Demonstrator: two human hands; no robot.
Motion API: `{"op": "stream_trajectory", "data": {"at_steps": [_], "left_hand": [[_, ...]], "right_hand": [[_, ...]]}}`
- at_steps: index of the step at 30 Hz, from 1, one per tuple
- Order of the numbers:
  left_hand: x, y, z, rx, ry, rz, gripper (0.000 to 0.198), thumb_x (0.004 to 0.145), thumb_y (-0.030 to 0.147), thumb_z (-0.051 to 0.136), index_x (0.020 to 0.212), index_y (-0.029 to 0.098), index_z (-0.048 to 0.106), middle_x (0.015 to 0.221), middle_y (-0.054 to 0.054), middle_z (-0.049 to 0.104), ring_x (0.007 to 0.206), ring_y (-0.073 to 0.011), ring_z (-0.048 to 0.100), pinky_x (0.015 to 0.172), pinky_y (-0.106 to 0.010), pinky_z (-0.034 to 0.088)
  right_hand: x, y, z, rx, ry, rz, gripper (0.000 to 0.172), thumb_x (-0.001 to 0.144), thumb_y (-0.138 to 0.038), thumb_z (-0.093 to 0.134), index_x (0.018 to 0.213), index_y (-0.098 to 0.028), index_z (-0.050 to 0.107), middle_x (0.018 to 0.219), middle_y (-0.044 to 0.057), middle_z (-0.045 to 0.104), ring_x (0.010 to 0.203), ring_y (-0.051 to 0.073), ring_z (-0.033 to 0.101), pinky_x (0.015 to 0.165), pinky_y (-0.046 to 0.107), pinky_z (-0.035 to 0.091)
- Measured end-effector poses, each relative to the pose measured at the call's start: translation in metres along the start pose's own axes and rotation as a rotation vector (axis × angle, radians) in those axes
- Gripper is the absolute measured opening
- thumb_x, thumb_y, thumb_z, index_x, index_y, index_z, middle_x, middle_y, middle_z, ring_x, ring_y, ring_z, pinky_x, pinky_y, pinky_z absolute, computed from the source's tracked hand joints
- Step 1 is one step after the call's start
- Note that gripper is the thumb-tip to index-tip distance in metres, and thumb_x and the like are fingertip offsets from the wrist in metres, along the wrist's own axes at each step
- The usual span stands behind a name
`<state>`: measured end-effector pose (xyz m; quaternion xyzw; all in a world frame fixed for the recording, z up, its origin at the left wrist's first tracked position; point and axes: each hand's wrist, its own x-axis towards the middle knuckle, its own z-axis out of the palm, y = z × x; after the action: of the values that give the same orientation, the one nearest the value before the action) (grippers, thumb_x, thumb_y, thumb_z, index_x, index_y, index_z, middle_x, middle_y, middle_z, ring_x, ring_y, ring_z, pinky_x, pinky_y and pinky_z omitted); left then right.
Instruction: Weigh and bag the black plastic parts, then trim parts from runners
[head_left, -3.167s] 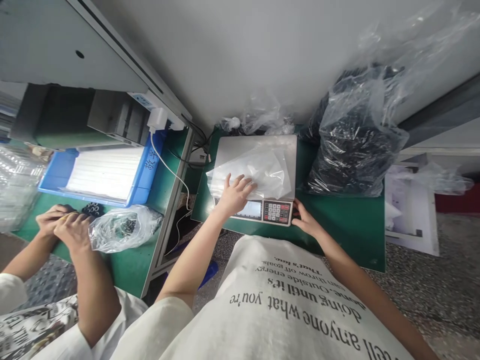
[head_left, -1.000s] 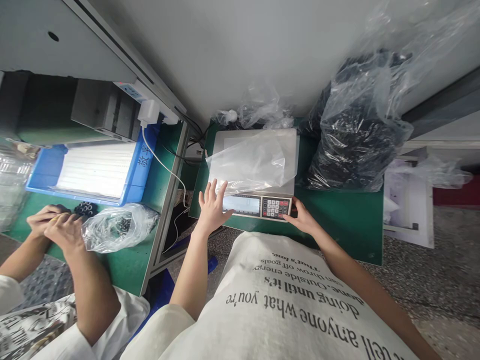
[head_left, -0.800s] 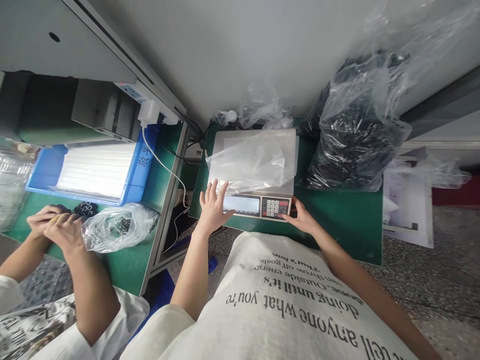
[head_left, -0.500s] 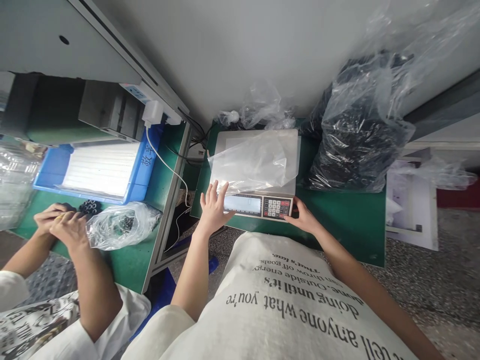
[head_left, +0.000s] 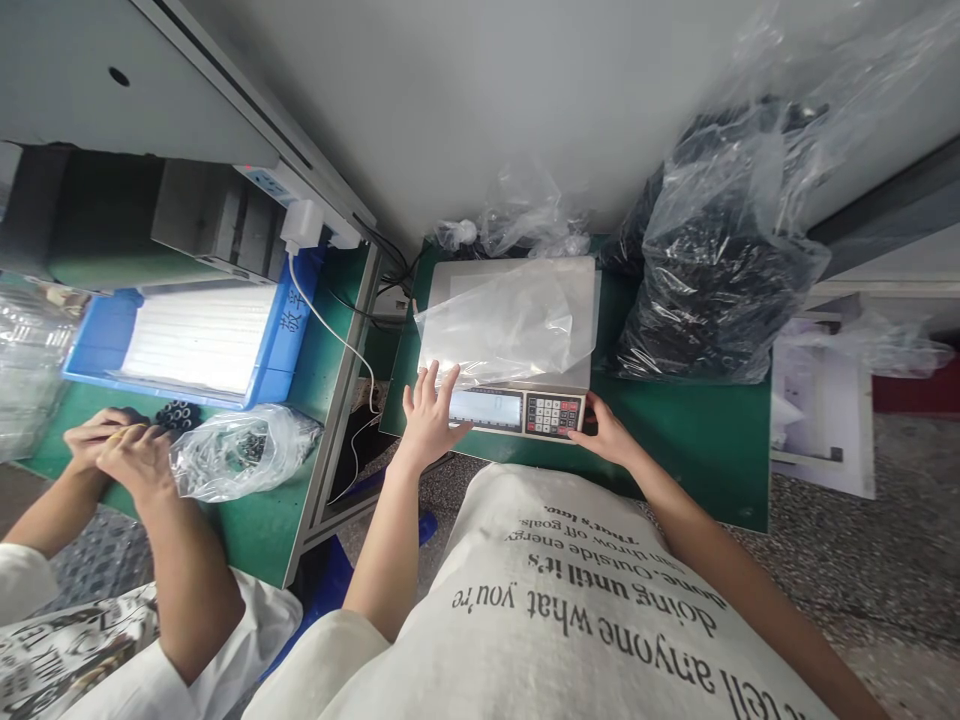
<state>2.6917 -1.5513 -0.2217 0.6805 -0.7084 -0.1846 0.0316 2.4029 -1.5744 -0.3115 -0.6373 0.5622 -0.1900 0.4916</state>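
At the far left, a co-worker's hands (head_left: 112, 452) are closed together over small dark parts on the neighbouring bench, just beside a small bag (head_left: 240, 455) of clear film that contains more dark parts. Behind that bag sits a blue tray (head_left: 292, 330) filled with white strips, and a white cable (head_left: 334, 335) runs from a plug above it down across the gap between the two benches. Next to this gap, the person's left hand (head_left: 429, 420) lies flat with the fingers spread wide and holds nothing. Its fingertips reach the front-left corner of the scale (head_left: 450, 285), at the near edge of the clear bag (head_left: 510, 320). The clear bag lies empty and flattened on the weighing platform and covers most of it. The display (head_left: 485, 408) and keypad (head_left: 553, 413) occupy the front panel of the scale, between the two hands. The right hand (head_left: 609, 437) rests against the front-right corner of the scale, touching the housing just beside the keypad. Its fingers are partly curled, and it cannot be determined from this angle whether they grip the corner or only rest on it. To the right, a large bag (head_left: 712, 270) of black parts stands on the green table (head_left: 690, 450), near the scale. A white box (head_left: 825, 400) sits beyond the table edge.
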Motion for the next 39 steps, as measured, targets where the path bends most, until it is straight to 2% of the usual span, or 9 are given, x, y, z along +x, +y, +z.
{"op": "stream_trajectory", "data": {"at_steps": [15,20,24,26,29,31,34,38,39], "left_hand": [[0.01,0.011,-0.001,0.009,-0.04,0.005,0.07,0.076,0.031,0.056,0.135,0.022,0.018,0.143,-0.019,0.013,0.132,-0.0339,0.007,0.099,-0.06,0.015],[0.022,0.019,-0.001,0.038,-0.013,0.048,0.073,0.074,0.03,0.06,0.135,0.022,0.021,0.143,-0.019,0.014,0.132,-0.0346,0.007,0.099,-0.059,0.016],[0.036,0.023,0.0,0.071,0.028,0.097,0.076,0.07,0.027,0.066,0.134,0.023,0.025,0.143,-0.018,0.017,0.131,-0.0369,0.01,0.098,-0.061,0.017],[0.047,0.024,-0.001,0.077,0.087,0.133,0.064,0.071,0.024,0.063,0.129,0.024,0.036,0.141,-0.016,0.023,0.13,-0.0364,0.015,0.098,-0.06,0.018],[0.066,0.029,-0.001,0.051,0.229,0.126,0.03,0.077,0.016,0.053,0.106,0.021,0.058,0.131,-0.014,0.041,0.125,-0.0333,0.029,0.098,-0.056,0.024],[0.075,0.04,0.002,-0.016,0.317,0.148,0.022,0.078,0.013,0.047,0.092,0.018,0.063,0.12,-0.014,0.051,0.118,-0.0302,0.04,0.096,-0.05,0.031],[0.071,0.072,0.017,-0.146,0.301,0.403,0.019,0.077,0.015,0.048,0.088,0.016,0.064,0.111,-0.012,0.057,0.11,-0.0255,0.048,0.092,-0.044,0.038],[0.04,0.129,0.047,-0.206,-0.111,1.08,0.017,0.076,0.021,0.054,0.089,0.021,0.066,0.117,-0.005,0.056,0.116,-0.0204,0.044,0.1,-0.039,0.032],[0.035,0.141,0.051,-0.213,-0.222,1.178,0.021,0.075,0.024,0.058,0.095,0.024,0.065,0.121,-0.003,0.053,0.121,-0.0219,0.039,0.101,-0.04,0.03]], "right_hand": [[-0.002,0.001,0.003,-0.019,0.033,-0.014,0.075,0.063,-0.042,0.056,0.127,-0.014,0.029,0.115,0.015,0.046,0.107,0.027,0.047,0.088,0.043,0.044],[-0.001,0.003,0.003,0.078,0.035,-0.01,0.081,0.06,-0.049,0.06,0.127,-0.016,0.029,0.12,0.015,0.045,0.108,0.028,0.046,0.086,0.042,0.043],[-0.004,0.005,-0.002,0.235,0.033,0.011,0.078,0.066,-0.053,0.054,0.13,-0.018,0.025,0.129,0.015,0.039,0.119,0.028,0.037,0.091,0.043,0.039],[-0.011,0.005,-0.007,0.305,0.052,0.052,0.078,0.067,-0.055,0.052,0.13,-0.019,0.024,0.132,0.015,0.036,0.124,0.027,0.032,0.094,0.044,0.036],[-0.027,0.004,-0.017,0.367,0.077,0.123,0.075,0.069,-0.056,0.05,0.131,-0.021,0.025,0.134,0.014,0.035,0.125,0.025,0.031,0.098,0.044,0.032],[-0.038,0.008,-0.022,0.414,0.113,0.182,0.073,0.071,-0.057,0.049,0.131,-0.023,0.025,0.134,0.013,0.036,0.125,0.025,0.031,0.099,0.045,0.031],[-0.053,0.023,-0.029,0.569,0.232,0.289,0.079,0.068,-0.068,0.041,0.132,-0.026,0.023,0.133,0.012,0.038,0.121,0.026,0.038,0.095,0.045,0.037],[-0.074,0.047,-0.04,0.619,0.365,0.418,0.103,0.055,-0.085,0.01,0.132,-0.019,0.03,0.113,0.018,0.055,0.098,0.033,0.056,0.076,0.044,0.049],[-0.081,0.049,-0.044,0.582,0.37,0.434,0.106,0.053,-0.085,0.01,0.131,-0.018,0.033,0.107,0.019,0.058,0.091,0.034,0.059,0.072,0.045,0.05]]}}
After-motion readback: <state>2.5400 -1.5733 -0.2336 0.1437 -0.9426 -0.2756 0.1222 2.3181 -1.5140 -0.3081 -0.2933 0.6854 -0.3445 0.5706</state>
